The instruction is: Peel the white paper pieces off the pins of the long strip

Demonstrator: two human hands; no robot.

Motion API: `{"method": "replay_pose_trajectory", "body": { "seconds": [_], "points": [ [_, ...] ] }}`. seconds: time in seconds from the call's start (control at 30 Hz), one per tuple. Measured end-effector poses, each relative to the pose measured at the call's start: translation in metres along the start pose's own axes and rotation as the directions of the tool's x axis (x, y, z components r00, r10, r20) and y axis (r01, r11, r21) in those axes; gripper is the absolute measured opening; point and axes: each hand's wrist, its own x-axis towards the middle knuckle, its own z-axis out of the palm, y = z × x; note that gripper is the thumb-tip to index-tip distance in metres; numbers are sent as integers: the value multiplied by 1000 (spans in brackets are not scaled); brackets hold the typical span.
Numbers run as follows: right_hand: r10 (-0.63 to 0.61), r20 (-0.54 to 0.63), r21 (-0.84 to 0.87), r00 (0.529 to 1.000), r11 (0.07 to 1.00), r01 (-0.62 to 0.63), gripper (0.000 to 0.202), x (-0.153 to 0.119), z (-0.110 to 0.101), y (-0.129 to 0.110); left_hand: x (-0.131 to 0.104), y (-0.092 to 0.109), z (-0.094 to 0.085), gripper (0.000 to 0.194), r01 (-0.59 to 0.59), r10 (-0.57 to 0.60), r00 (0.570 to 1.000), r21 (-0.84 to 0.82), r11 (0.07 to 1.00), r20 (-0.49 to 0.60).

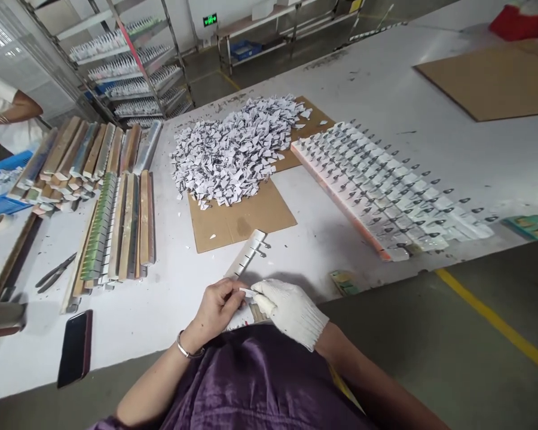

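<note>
My left hand (216,306), bare and with a bracelet at the wrist, is closed over a narrow slotted strip (243,258), thumb and forefinger together. Two small dark pointed pieces (263,249) stick out from the strip's far end. My right hand (292,307) wears a white knit glove, and its fingertips pinch a small flat white piece (248,292) close to my left fingertips. The fingers hide the strip's middle. Ahead of my hands, a large heap of small white pieces (233,149) lies on brown cardboard (244,221).
Rows of strips with dark pointed pieces (376,185) lie at right. Stacked wooden strips (132,224), pliers (56,272) and a phone (75,347) are at left, near a blue tray (9,206). A person's arm (22,107) shows behind them. Loaded racks (138,65) stand beyond the table.
</note>
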Motion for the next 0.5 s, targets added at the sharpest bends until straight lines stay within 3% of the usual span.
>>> {"method": "replay_pose_trajectory", "body": {
  "seconds": [0.1,0.17,0.37,0.5],
  "points": [
    [5,84,19,996,1000,-7,30,-6,-12,-6,-1,-1,-1,27,93,-73,991,-198,976,108],
    [5,104,5,995,1000,-5,29,-8,-16,-9,-2,-2,2,27,118,-93,990,-255,960,109],
    [11,130,-123,992,992,5,26,-12,-9,-6,-2,-2,7,29,107,-104,993,-53,993,59],
    [-24,130,-90,991,995,36,27,-12,-10,-6,-4,-2,3,30,78,-76,995,-18,997,62]
  ]
}}
